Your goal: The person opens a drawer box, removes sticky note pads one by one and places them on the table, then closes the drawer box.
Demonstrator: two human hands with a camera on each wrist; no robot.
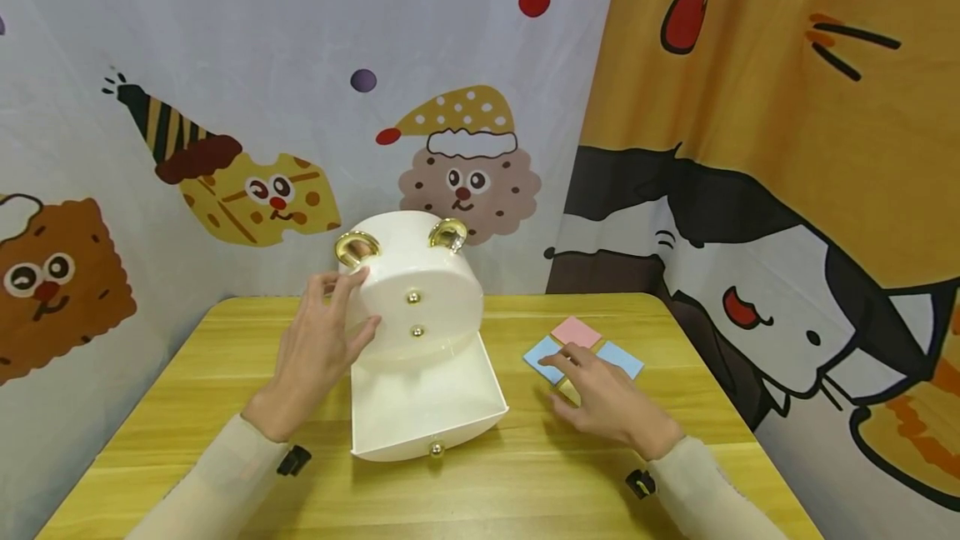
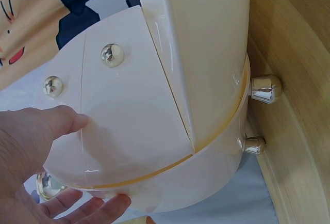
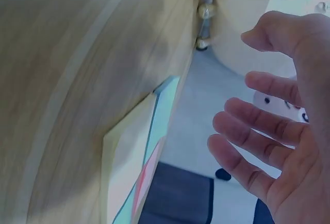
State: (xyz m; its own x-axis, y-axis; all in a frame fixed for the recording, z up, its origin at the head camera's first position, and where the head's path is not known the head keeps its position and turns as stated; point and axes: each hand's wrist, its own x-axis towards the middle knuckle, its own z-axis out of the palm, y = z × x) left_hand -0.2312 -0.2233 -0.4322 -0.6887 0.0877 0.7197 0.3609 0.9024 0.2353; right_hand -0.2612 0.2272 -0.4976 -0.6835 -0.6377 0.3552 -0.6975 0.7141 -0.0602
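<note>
A white rounded drawer box (image 1: 405, 250) with gold ears stands on the table, its lower drawer (image 1: 427, 394) pulled out toward me. My left hand (image 1: 311, 348) holds the box at its left side; in the left wrist view the thumb (image 2: 69, 121) lies on the front face and the other fingers (image 2: 116, 206) are round the side. My right hand (image 1: 611, 398) hovers with spread fingers over several sticky note pads: pink (image 1: 575, 332), blue (image 1: 543, 359), a second blue (image 1: 621, 359) and yellow (image 1: 570, 392), partly hidden. Nothing lies in its palm (image 3: 294, 182).
Gold knobs (image 1: 413, 297) sit on the box front, and one more (image 1: 437, 449) on the open drawer. The wooden table (image 1: 600, 490) ends at a cartoon-printed curtain (image 1: 300, 23). Dark clips (image 1: 294, 461) sit at both wrists.
</note>
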